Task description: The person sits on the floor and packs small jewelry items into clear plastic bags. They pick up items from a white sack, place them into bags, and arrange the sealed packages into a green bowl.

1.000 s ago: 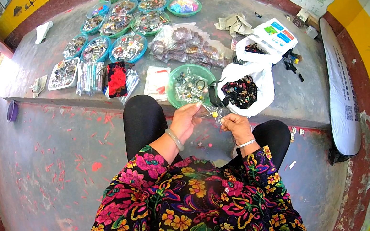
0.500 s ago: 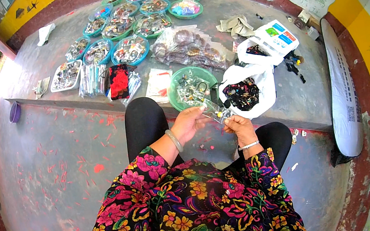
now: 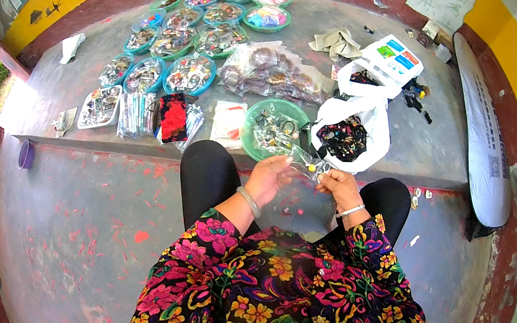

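Note:
Between both hands, just in front of the green basin, is a small clear plastic bag [image 3: 302, 159] with a yellow piece and something dark inside. My left hand [image 3: 267, 180] pinches its left edge between thumb and fingers. The lower right end is gripped by the closed fingertips of my right hand [image 3: 342, 187]. Behind them stands the green basin [image 3: 245, 138], holding several similar small bagged items. To its right, an open white plastic bag [image 3: 374, 143] is full of small dark pieces with coloured bits, too small to name.
Several round basins [image 3: 192, 92] of bagged goods crowd the raised concrete platform, beside a white tray [image 3: 84, 121], a pile of clear bags [image 3: 264, 66] and a red-and-black patterned object [image 3: 172, 117]. A white box [image 3: 399, 58] sits at right. A purple bowl [image 3: 26, 153] lies at far left.
The whole view has shifted slightly. The small bag has tilted a little and sits slightly lower, with both hands still holding it.

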Tool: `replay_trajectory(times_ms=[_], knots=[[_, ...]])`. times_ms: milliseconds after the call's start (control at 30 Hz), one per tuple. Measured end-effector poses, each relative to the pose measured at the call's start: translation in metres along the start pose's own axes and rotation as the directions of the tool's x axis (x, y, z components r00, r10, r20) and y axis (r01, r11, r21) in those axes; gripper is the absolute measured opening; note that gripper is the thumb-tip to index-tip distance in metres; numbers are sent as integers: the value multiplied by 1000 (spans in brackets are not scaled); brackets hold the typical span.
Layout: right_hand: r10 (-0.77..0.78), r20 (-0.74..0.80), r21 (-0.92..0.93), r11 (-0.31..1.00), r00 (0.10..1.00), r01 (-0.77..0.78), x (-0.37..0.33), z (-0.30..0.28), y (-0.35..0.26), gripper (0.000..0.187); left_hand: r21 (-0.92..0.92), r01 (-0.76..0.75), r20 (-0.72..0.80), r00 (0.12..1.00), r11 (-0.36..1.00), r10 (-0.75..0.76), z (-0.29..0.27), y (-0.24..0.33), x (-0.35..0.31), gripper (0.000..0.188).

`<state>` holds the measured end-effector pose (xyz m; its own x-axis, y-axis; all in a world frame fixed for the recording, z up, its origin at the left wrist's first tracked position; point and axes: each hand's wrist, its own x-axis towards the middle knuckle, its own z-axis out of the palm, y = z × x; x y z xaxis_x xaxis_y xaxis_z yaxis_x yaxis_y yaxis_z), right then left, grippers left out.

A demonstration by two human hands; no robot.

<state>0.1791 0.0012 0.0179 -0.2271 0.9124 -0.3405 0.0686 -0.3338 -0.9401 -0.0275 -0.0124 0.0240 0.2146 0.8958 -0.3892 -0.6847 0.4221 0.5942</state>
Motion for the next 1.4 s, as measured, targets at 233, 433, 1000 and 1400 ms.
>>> replay_trajectory(times_ms=[233,433,1000,1400], knots=[[16,-41,-49,999,999,-18,-2,1,2,14,82,6,-152,988,997,6,-17,-10,11,16],[12,-2,-115,993,1000,-12,-5,1,-5,17,9,-81,-380,922,997,79,-42,-9,24,17],[-7,112,-87,996,994,17,-7,2,-9,16,-96,-1,-499,865,995,-48,-87,-58,85,21],[0,186,-114,993,983,22,-5,10,-8,17,-32,-626,-759,522,779,389,-168,9,123,8]])
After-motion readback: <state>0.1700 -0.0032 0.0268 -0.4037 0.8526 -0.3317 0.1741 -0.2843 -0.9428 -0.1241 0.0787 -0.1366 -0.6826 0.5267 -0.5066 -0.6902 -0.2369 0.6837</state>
